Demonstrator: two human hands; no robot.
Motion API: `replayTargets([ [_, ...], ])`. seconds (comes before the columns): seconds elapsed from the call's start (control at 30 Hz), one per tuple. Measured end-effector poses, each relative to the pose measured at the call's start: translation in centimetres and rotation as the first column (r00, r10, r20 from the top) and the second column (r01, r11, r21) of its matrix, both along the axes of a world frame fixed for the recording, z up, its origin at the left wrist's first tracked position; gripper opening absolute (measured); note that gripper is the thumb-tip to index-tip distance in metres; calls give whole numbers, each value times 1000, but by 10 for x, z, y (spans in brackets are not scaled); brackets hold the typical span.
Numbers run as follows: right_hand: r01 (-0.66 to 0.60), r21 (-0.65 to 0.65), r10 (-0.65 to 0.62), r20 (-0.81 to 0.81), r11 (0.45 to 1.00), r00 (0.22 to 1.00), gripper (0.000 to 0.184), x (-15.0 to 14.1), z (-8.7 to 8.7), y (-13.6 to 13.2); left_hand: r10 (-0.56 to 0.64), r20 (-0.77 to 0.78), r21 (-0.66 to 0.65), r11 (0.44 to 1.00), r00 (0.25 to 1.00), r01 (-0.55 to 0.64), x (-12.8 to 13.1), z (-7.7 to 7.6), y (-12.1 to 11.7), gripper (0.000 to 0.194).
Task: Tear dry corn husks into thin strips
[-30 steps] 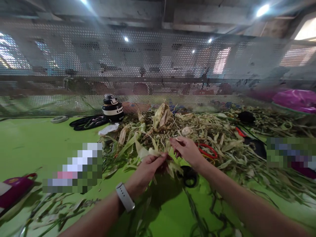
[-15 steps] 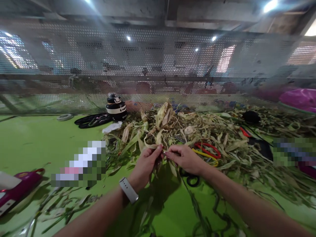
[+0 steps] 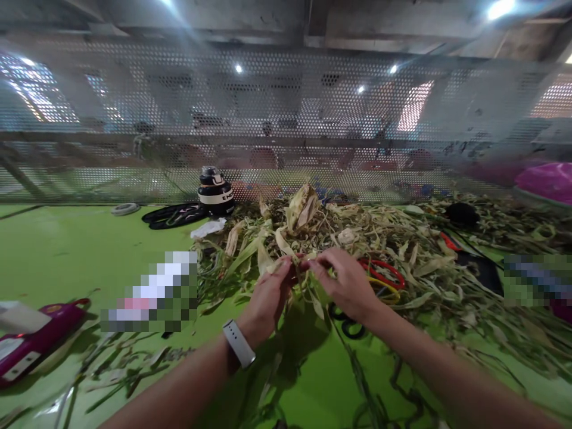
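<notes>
My left hand, with a white watch on its wrist, is closed around a bunch of pale dried husk leaves at the near edge of a big heap of husks. My right hand pinches the same husk leaves from the right, fingertips meeting the left hand's. Both hands hover just above the green table. Scissors with red and yellow handles lie in the heap just right of my right hand, and black scissors lie below it.
A black and cream bottle stands at the back by a perforated metal screen. Black straps and a tape roll lie left of it. A magenta object sits at the near left, a pink bag far right.
My hands came together and rose slightly on the husk leaves; the right hand, apart a second ago, now pinches them beside the left. The view shifted a little to the left.
</notes>
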State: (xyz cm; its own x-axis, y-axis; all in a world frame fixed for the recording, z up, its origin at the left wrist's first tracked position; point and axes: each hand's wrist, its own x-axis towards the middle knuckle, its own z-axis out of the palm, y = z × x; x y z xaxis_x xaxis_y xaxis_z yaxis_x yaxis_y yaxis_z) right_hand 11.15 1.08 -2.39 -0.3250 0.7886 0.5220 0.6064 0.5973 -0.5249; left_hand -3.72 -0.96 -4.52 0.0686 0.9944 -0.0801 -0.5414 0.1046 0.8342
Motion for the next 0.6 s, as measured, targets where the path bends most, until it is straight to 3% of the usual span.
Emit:
replayTargets([
  [0.07,-160,-259,157,-33,953,987,30,-5,-3,-2,-15,20,41,999,1000,14,1,-1,-2,30],
  [0.17,-368,-548,235,-298,751,925,34,-10,-10,-2,-63,-30,49,997,998,64,2,1,-4,37],
  [0.23,-455,-606,177,-461,653,869,36,-13,-12,-1,-65,-70,31,997,995,67,1,4,-6,38],
  [0.3,-491,-620,132,-532,612,837,39,-14,-13,-1,-45,-92,36,998,995,48,0,5,-6,37],
  [0.43,-497,-602,196,-495,625,846,40,-15,-13,-3,-14,-124,82,996,992,24,-1,6,-4,33],
  [0.6,-442,-520,307,-328,731,894,36,-11,-9,-5,14,-138,58,998,990,-6,-3,9,-1,28],
])
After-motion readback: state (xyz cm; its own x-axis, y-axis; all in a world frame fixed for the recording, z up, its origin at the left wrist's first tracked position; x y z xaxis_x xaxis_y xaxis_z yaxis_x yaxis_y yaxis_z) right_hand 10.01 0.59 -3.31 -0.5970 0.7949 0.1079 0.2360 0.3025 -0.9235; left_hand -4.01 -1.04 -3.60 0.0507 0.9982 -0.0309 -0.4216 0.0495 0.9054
